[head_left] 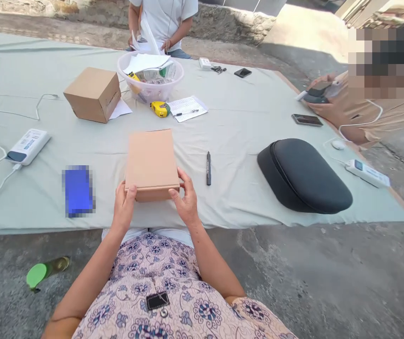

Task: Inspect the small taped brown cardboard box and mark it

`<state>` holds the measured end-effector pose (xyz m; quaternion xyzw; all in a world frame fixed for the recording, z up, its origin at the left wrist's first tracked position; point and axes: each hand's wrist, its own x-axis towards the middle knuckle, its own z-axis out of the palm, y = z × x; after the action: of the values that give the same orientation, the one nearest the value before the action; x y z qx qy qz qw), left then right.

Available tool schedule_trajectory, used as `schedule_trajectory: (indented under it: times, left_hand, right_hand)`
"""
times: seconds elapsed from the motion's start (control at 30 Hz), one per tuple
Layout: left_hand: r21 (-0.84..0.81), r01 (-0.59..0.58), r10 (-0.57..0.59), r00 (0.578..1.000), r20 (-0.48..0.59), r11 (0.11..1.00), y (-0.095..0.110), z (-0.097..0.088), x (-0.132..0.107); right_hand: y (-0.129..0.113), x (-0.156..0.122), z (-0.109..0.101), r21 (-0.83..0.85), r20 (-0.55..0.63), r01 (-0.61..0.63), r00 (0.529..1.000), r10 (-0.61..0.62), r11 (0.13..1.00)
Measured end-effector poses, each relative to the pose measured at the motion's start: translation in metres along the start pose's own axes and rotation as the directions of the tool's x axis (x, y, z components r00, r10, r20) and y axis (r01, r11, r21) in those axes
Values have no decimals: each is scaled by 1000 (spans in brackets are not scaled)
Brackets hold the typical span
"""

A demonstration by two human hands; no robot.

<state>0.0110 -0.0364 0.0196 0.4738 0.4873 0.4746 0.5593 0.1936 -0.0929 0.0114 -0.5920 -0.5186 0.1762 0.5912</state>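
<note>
A closed brown cardboard box [151, 160] lies on the cloth-covered table [237, 127] right in front of me. My left hand [124, 205] grips its near left corner, thumb on the front edge. Around the near right corner, my right hand [186, 197] holds the box with the thumb at the front and the fingers along the side. A black marker [208, 168] lies just right of the box. To the left is a blue item [78, 190], blurred out so its kind is hidden.
Behind the box are another cardboard box [90, 94], a plastic basin [148, 94], a yellow tape measure [160, 108] and a notepad [189, 108]. A black padded case [304, 176] sits at right, a white power strip [28, 147] at left. Two other people are at the table.
</note>
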Motion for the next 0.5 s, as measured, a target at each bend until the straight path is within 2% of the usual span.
schedule_trajectory:
  times: [0.03,0.1,0.3,0.4,0.5]
  left_hand:
    - [88,-7,7,1000,-3,996,-1,-1,-1]
    - [159,-6,3,1000,19,987,-1,1,-4]
    - [142,-114,101,990,96,983,5,10,-5]
    - [104,-133,124,988,88,986,3,7,-4]
    - [-6,-43,44,995,90,999,-1,-2,-2]
  right_hand:
    - [0,0,-1,9,6,-13,1000,13,1000]
    - [1,0,1,17,0,-49,999,49,999]
    - [2,-8,12,21,-57,-93,994,95,995]
    - [-2,-7,8,-27,-40,-25,999,24,999]
    - [-13,-3,-1,-113,-14,161,986,-164,980]
